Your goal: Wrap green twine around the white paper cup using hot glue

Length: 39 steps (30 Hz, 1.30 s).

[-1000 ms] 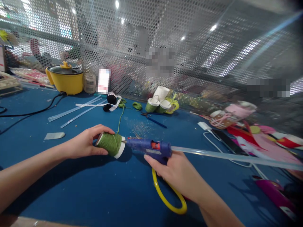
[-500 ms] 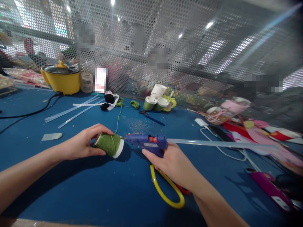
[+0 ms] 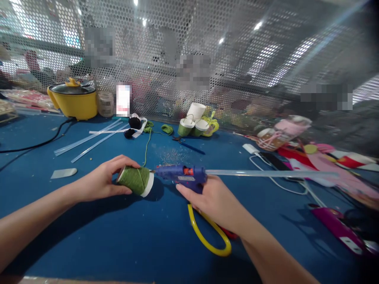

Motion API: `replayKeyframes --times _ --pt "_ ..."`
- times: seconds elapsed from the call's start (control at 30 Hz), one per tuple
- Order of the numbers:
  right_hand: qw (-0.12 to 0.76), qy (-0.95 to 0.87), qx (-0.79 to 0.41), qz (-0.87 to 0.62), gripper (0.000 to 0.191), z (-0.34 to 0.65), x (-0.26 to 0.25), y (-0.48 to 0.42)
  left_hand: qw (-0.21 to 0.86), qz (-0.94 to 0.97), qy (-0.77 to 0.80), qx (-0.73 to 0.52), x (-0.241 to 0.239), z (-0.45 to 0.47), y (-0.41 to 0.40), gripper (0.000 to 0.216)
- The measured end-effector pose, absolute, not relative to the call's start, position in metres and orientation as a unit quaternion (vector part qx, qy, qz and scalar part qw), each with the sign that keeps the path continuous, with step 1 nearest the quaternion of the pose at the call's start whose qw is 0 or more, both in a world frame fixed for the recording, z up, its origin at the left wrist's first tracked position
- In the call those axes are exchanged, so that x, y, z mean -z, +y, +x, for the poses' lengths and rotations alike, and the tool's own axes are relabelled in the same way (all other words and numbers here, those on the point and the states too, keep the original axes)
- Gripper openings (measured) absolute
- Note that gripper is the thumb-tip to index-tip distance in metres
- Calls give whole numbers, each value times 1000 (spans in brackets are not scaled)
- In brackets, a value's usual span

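My left hand (image 3: pixel 111 178) grips a small paper cup (image 3: pixel 134 180) wrapped in green yarn, tipped on its side with its white rim toward the right. From the cup a strand of green yarn (image 3: pixel 147 146) runs back across the table to a loose bundle. My right hand (image 3: pixel 207 197) is closed around a blue glue gun (image 3: pixel 182 173), whose nozzle points left and meets the yarn near the cup's rim. A long clear glue stick (image 3: pixel 260 173) sticks out of the gun's rear. Beneath my right hand lie yellow-handled scissors (image 3: pixel 194 227), partly hidden.
Green-wrapped cups (image 3: pixel 186 127) and blue-handled pliers (image 3: pixel 189 146) are at the back. Spare glue sticks (image 3: pixel 97 146) and a yellow electric pot (image 3: pixel 75 103) lie left. To the right are a phone (image 3: pixel 274 161), felt pieces (image 3: pixel 331 167) and a purple power strip (image 3: pixel 334 227).
The view has shifted slightly. Both hands keep nearly the same pose, with the glue gun's nozzle still at the yarn-wrapped cup.
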State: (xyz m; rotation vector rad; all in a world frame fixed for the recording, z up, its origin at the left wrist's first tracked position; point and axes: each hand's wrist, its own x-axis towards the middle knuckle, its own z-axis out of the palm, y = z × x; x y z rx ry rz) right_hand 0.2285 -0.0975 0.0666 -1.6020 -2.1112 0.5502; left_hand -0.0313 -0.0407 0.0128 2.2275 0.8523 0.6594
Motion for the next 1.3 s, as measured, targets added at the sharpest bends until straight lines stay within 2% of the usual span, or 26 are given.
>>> replayKeyframes --times 0.2,0.57,0.8,0.97,1.3 --pt "207 -770 -195 -571 32 229 -67 -103 364 819 358 -263 -8 -31 -40 45" --pt "195 -767 -217 -572 23 227 -69 -107 384 802 369 -271 -6 -29 -38 46" --pt "183 -767 -227 -572 33 226 -69 -108 396 790 386 -267 -5 -29 -37 50" --pt "173 -760 -246 -577 29 225 -69 -110 410 780 387 -270 -5 -29 -37 50" --pt "209 -775 -169 -572 27 229 -65 -102 367 819 356 -262 -10 -31 -40 44"
